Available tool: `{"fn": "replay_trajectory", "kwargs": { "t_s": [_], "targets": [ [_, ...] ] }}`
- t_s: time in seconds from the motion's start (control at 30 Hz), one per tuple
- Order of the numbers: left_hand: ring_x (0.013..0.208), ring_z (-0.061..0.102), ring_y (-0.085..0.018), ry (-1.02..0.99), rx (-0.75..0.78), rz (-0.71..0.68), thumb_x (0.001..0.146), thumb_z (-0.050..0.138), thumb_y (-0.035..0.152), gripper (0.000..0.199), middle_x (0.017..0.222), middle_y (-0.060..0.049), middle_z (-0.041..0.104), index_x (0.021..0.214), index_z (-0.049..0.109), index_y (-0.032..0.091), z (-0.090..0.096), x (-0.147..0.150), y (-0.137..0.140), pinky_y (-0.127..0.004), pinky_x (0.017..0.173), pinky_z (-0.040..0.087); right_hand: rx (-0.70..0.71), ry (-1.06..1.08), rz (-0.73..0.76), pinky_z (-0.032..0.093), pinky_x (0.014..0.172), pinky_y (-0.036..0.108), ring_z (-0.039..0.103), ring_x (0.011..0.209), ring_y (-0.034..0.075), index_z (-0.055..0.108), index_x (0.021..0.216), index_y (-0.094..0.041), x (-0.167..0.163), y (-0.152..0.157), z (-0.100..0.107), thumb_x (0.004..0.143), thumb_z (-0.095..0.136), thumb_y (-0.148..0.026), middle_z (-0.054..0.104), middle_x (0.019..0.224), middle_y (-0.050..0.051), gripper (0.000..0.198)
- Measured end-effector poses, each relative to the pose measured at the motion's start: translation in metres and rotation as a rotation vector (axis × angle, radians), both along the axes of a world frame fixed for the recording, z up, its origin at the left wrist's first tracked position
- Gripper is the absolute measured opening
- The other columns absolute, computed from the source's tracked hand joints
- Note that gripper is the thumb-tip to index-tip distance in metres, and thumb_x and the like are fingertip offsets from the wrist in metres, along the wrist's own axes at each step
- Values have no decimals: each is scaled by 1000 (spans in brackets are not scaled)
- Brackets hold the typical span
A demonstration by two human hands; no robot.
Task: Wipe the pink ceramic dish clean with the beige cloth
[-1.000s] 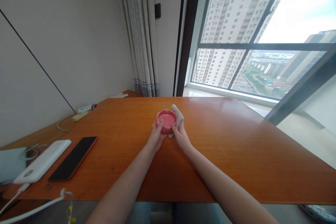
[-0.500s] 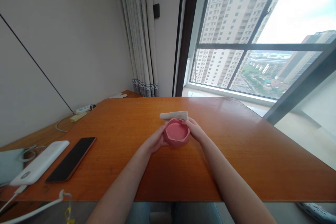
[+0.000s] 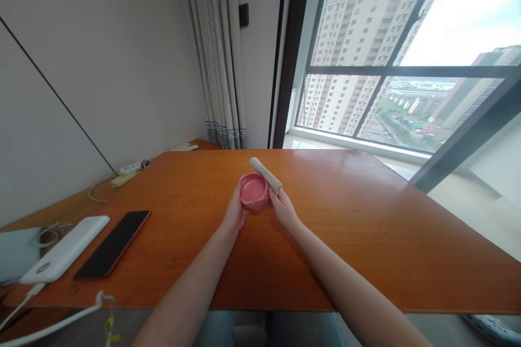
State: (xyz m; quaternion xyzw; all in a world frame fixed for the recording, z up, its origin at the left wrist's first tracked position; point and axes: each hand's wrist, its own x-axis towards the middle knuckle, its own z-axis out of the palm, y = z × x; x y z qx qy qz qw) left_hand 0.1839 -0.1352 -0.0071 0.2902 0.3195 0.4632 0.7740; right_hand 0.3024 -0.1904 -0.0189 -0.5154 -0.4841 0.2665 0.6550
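My left hand (image 3: 234, 210) is wrapped round the left side of a small pink bowl (image 3: 254, 190) with a faceted rim, held above the table. The bowl's inside faces me and shows nothing in it. At its right side, my right hand (image 3: 285, 209) grips the near end of a white folded cloth (image 3: 266, 174). The cloth slants away to the upper left, along the bowl's far right edge. Some right fingertips are hidden behind the bowl and cloth, so whether they touch the bowl is hard to see.
A dark-screened phone (image 3: 113, 244) and a white power bank (image 3: 65, 249) with a cable lie on the left of the wooden table (image 3: 366, 238). Farther back on the left sits a power strip (image 3: 130, 168). A white hooked cable (image 3: 61, 322) hangs near the front left edge.
Both hands have shifted left and slightly away with the bowl. The white cloth has turned from nearly level behind the bowl to slanting along its right side.
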Motion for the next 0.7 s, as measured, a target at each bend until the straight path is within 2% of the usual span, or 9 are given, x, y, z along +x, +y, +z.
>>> {"fn": "replay_trajectory", "kwargs": {
  "t_s": [0.13,0.2,0.27,0.33,0.4,0.47,0.57,0.7],
  "targets": [
    [101,61,-19,-128,61,74,86,49,44,40,113,-6,65,115,60,19,-6,2,2,-28,81,52,73,-51,-16,16,116,38,24,139,20,43,136,-26,-25,-4,-9,87,46,-45,34,148,1,53],
    [103,61,-19,-164,102,99,86,49,44,39,114,-7,64,115,58,19,-8,3,1,-28,83,52,73,-61,-26,14,116,37,16,141,18,37,139,-29,-35,-7,-13,88,44,-43,22,152,-1,53],
    [103,60,-19,-160,126,102,85,52,43,36,114,-7,63,113,56,20,-9,3,-1,-29,85,51,67,-58,-60,13,116,38,13,142,18,33,141,-29,-40,-8,-13,89,43,-42,19,153,-1,54],
    [102,60,-18,-114,136,102,82,60,36,32,113,-6,63,110,54,21,-10,5,-6,-30,86,50,68,-38,-113,13,116,40,16,141,19,31,142,-26,-38,-8,-10,88,45,-40,23,152,2,58],
    [100,61,-17,-50,142,79,75,69,28,35,110,-5,63,105,51,23,-9,8,-13,-30,87,50,79,7,-158,19,114,41,26,137,21,30,142,-23,-30,-7,-4,85,50,-37,32,148,6,62],
    [98,61,-17,-28,153,17,70,74,23,41,109,-4,62,103,50,23,-6,10,-19,-32,88,49,95,54,-171,27,111,41,39,130,22,35,139,-20,-17,-6,3,83,52,-33,43,140,8,60],
    [100,61,-20,-63,132,-143,73,71,32,42,113,-7,62,109,52,22,0,10,-24,-36,87,50,97,76,-141,34,106,42,50,119,24,53,124,-19,8,-4,12,80,51,-27,58,125,6,44],
    [102,60,-24,-13,84,-342,80,58,50,47,118,-9,61,120,55,24,7,0,-17,-35,77,53,-32,48,0,39,100,44,56,109,26,65,107,-20,34,-3,18,76,54,-25,67,110,4,33]
  ]
}}
